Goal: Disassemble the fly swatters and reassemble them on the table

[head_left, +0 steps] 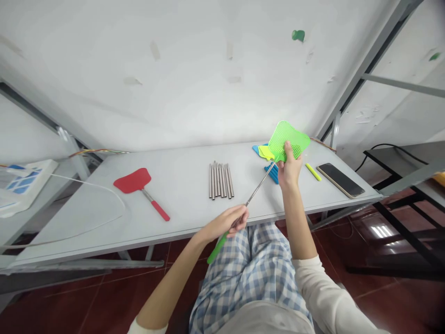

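Observation:
A green fly swatter (283,134) with an extended metal rod slants across the front of the table, its green handle over my lap. My left hand (233,220) is closed round the rod near the handle. My right hand (289,166) grips the perforated head at its base, thumb on the near face. Behind it lie yellow and blue swatter heads (264,153), partly hidden. Several blue handles (273,173) sit just left of my right hand. Left of the rod, several metal telescopic rods (221,181) lie side by side.
A red fly swatter (134,181) lies on the left of the grey table (184,204). On the right are a yellow-green handle (313,172) and a phone (340,180). A white and blue device (26,185) stands far left, its thin white cable (104,184) crossing the tabletop.

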Action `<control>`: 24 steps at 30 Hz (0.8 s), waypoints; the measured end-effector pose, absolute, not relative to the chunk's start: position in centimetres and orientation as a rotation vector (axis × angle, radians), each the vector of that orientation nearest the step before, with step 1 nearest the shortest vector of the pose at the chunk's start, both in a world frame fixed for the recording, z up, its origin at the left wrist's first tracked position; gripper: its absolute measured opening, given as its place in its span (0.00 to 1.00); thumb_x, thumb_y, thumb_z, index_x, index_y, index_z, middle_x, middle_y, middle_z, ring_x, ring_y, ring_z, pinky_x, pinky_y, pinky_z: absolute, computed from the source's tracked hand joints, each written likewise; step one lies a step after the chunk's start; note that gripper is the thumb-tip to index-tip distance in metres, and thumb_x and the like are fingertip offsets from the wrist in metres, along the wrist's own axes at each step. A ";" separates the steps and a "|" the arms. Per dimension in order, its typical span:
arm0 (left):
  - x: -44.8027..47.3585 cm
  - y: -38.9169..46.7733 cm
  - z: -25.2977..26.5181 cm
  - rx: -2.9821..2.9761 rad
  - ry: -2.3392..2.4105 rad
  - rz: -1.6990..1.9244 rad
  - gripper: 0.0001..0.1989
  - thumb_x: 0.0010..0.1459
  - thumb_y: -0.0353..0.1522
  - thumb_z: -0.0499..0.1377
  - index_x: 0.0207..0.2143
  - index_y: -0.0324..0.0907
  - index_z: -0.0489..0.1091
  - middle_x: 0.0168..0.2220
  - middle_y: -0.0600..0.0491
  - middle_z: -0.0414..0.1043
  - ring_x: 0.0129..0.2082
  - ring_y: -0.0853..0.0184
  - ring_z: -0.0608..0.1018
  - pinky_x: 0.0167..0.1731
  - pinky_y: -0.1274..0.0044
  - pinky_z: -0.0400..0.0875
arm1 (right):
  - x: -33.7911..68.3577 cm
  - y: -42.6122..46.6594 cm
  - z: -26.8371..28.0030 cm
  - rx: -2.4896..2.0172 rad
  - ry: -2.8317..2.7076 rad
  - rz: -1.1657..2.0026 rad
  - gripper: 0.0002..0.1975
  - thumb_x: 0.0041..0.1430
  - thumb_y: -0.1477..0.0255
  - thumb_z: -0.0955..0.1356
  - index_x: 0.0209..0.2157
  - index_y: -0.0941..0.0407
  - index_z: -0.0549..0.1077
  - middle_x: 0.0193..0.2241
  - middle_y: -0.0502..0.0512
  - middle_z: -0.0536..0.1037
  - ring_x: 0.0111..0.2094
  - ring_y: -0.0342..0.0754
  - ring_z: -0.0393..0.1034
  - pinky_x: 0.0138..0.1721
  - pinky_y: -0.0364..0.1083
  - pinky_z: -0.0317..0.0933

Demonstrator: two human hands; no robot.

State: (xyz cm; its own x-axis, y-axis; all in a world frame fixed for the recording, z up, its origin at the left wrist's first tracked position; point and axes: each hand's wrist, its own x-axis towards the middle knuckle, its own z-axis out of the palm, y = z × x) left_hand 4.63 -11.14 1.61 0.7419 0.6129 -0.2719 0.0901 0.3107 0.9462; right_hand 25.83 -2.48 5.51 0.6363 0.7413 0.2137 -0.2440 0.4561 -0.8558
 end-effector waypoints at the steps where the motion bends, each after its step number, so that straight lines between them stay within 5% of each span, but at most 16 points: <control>1: 5.0 -10.4 2.2 1.246 0.663 0.424 0.21 0.63 0.49 0.50 0.31 0.40 0.62 0.23 0.58 0.58 0.17 0.78 0.57 0.15 0.84 0.53 | 24.9 -3.0 5.5 -0.911 -0.641 0.674 0.19 0.48 0.56 0.72 0.34 0.53 0.66 0.29 0.48 0.70 0.22 0.39 0.61 0.15 0.40 0.46; 3: 6.4 -8.8 3.5 1.266 0.636 0.567 0.20 0.62 0.48 0.52 0.33 0.39 0.65 0.25 0.57 0.60 0.18 0.78 0.59 0.16 0.84 0.56 | 22.7 -4.1 5.3 -0.954 -0.672 0.695 0.19 0.50 0.55 0.71 0.34 0.53 0.67 0.27 0.48 0.69 0.22 0.40 0.61 0.15 0.40 0.48; 10: 11.1 -7.2 4.3 1.203 0.603 0.679 0.23 0.59 0.53 0.51 0.29 0.45 0.52 0.19 0.65 0.43 0.13 0.80 0.44 0.11 0.86 0.37 | 22.1 -2.7 5.1 -0.986 -0.726 0.645 0.20 0.52 0.53 0.69 0.40 0.53 0.69 0.31 0.49 0.71 0.27 0.41 0.68 0.20 0.40 0.60; 14: 8.4 -9.7 3.0 1.152 0.556 0.411 0.25 0.57 0.56 0.51 0.28 0.44 0.53 0.18 0.65 0.45 0.12 0.81 0.46 0.09 0.87 0.40 | 29.8 1.2 6.5 -1.067 -0.347 0.545 0.18 0.57 0.53 0.67 0.36 0.55 0.66 0.24 0.44 0.64 0.19 0.37 0.55 0.16 0.38 0.51; 24: 2.9 -6.9 4.7 0.880 0.640 0.815 0.20 0.56 0.47 0.60 0.28 0.44 0.55 0.18 0.66 0.39 0.13 0.81 0.40 0.09 0.89 0.37 | 28.7 6.3 1.7 -1.365 -0.818 0.816 0.15 0.50 0.72 0.70 0.38 0.54 0.61 0.24 0.43 0.66 0.18 0.37 0.57 0.18 0.39 0.53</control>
